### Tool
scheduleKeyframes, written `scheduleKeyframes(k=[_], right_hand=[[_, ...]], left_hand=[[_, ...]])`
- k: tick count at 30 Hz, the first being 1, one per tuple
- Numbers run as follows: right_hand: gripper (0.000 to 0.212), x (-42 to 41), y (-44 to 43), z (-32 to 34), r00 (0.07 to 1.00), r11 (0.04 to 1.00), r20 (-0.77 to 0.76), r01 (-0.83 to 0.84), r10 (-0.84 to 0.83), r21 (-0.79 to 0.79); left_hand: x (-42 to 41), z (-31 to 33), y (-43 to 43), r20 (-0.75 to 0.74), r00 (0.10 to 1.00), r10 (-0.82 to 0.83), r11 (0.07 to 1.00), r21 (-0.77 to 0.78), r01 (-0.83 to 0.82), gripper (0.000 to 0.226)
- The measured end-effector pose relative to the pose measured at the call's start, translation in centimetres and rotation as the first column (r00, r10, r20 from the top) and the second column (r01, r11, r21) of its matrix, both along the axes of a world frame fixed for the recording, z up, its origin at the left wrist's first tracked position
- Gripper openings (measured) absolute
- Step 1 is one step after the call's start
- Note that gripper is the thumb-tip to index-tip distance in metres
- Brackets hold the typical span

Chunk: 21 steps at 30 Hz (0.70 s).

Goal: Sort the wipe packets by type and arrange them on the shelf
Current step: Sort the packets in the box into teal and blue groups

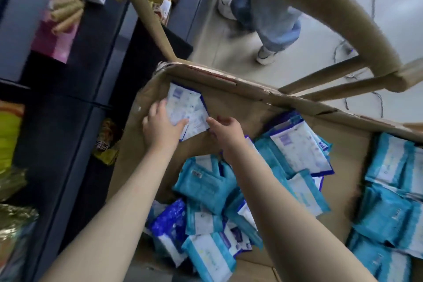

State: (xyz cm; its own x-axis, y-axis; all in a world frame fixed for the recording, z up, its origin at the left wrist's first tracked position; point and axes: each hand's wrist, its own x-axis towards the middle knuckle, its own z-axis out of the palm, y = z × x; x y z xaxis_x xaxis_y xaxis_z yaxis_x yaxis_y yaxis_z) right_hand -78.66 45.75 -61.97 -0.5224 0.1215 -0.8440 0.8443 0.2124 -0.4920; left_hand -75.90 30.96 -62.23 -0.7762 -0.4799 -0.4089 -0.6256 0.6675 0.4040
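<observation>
While the left hand (160, 122) and right hand (225, 131) pinch a white packet (186, 107) in the box (229, 81) corner, bare cardboard lies rightward; pile (206, 192) crowds nearer.

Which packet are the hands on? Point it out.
The white, dark-blue-edged packet in the far-left corner of the box. The left hand grips it and the right hand touches its corner; the other packets lie loose lower down.

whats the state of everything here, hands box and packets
cardboard box: open, flaps up
white packet stack: held in the box's far corner
left hand: gripping the stack, thumb on top
right hand: touching the stack's right edge, grip unclear
loose packets: heaped unsorted in the box
</observation>
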Motion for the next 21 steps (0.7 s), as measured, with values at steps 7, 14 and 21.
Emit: scheduleKeyframes(k=[7,14,21], right_hand=[[0.007,1.7,-1.1,1.5,0.996,0.998,0.090,0.022,-0.017,-0.057],[0.014,-0.4,2.3,2.0,0.983,0.998,-0.170,0.064,-0.067,-0.024],[0.070,-4.8,3.4,2.1,0.994,0.968,-0.091,-0.042,0.066,0.246]], left_hand=[[0.3,0.7,-0.6,-0.016,0.993,0.120,0.979,0.171,-0.115,0.070],[1.0,0.3,-1.4,-0.007,0.952,0.306,0.854,0.444,-0.272,0.071],[-2.1,0.4,-0.4,-0.205,0.976,0.069,0.982,0.187,-0.030,0.026]])
